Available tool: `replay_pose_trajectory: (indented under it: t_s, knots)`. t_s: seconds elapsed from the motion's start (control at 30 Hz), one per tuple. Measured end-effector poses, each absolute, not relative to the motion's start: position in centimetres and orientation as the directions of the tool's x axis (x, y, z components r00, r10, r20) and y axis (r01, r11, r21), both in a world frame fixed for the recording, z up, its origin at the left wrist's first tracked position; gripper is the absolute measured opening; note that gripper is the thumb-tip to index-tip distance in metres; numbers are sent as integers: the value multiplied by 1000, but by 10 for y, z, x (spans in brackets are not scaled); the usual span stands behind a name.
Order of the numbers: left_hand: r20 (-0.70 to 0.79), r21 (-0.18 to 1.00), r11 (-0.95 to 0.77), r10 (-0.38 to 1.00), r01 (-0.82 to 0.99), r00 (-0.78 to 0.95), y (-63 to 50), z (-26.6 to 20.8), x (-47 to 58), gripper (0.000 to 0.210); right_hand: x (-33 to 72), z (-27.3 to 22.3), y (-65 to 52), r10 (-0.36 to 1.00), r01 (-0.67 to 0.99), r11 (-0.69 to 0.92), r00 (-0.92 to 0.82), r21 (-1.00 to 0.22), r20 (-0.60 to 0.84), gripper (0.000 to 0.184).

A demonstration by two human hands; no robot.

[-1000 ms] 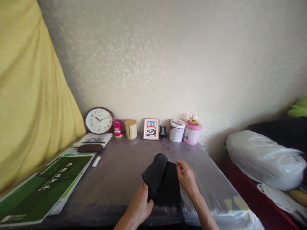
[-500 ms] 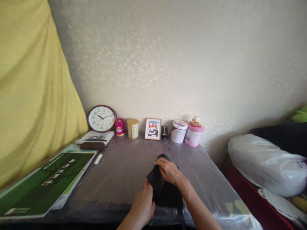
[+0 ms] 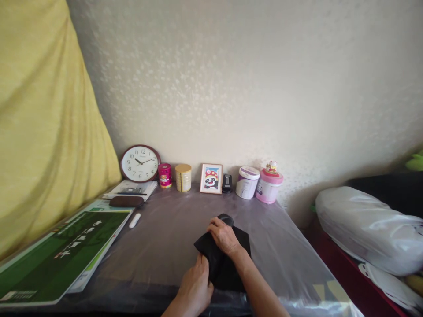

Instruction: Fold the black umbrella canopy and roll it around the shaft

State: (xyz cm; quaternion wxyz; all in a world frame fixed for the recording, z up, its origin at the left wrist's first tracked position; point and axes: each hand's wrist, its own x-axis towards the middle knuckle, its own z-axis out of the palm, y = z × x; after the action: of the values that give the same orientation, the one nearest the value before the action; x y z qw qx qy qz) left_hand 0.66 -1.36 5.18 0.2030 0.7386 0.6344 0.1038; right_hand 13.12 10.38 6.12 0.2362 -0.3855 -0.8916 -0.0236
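Note:
A limp black cloth piece (image 3: 228, 270), perhaps a pouch, lies near the front of the table. Its left corner is pinched by my left hand (image 3: 197, 281), thumb and fingers closed at the edge. Over the upper part of the cloth, my right hand (image 3: 224, 235) curls closed around a dark rounded object (image 3: 226, 219). Only the smooth far end of that object shows beyond my knuckles; the rest is hidden, so its kind is unclear. The cloth's right corner spreads out beside my right wrist.
Along the wall stand a clock (image 3: 140, 164), a pink can (image 3: 164, 175), a yellow-lidded can (image 3: 183, 178), a panda picture frame (image 3: 211, 178) and two tubs (image 3: 247, 182). Green booklets (image 3: 66, 255), a brown case (image 3: 126, 201) and a white stick-like object (image 3: 135, 220) lie left.
My right hand has shifted slightly left and toward me. The black cloth has spread out more at both sides, and its left corner has moved left. My left hand has barely moved.

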Motion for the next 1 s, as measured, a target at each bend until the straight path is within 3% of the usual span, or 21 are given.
replay_pose_trajectory:
  t_s: [0.23,0.37,0.47,0.57,0.8,1.0]
  knots:
    - [-123,374,-78,983,924,133,-25,58,-8,60,128,58,102,706,719,672,-553,-175,442,13]
    - [-10,336,-126,991,933,137,-23,61,-7,62,127,56,102,689,722,680,-570,-128,448,14]
    - [54,383,-242,969,891,240,-17,56,-2,77,127,56,102,668,714,695,-599,-82,441,21]
    - [25,426,-262,960,866,278,-12,46,1,85,129,56,102,660,700,710,-620,-81,425,27]
    - [-43,544,-190,966,817,254,-14,33,4,82,137,44,115,718,707,674,-558,-214,416,30]
    - [-21,609,-165,974,776,224,-13,26,5,80,143,38,146,828,782,533,-404,-324,388,32]
